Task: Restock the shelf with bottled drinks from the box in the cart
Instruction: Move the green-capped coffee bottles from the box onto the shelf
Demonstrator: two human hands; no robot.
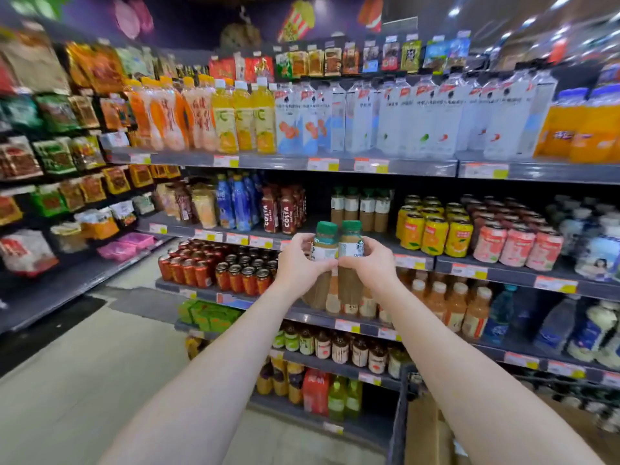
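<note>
Near the middle of the view the person holds two bottles upright and side by side in front of the shelf (pixel 416 262). The left hand (pixel 298 265) grips the left bottle (pixel 323 244), fingers curled around its label. The right hand (pixel 369 265) grips the right bottle (pixel 351 245) the same way. The two thumbs nearly meet between the bottles. Both bottles have green caps and hold a light brown drink. From the held pair, a row of matching bottles (pixel 360 209) stands at about 1 o'clock, further back on the same shelf level. Yellow cans (pixel 432 229) sit at 3 o'clock and dark coffee bottles (pixel 283 209) at 10 o'clock. Down at 5 o'clock in the view, the dark frame of the cart (pixel 399 417) shows, with the cardboard box (pixel 424 431) inside it, just beside the right forearm.
</note>
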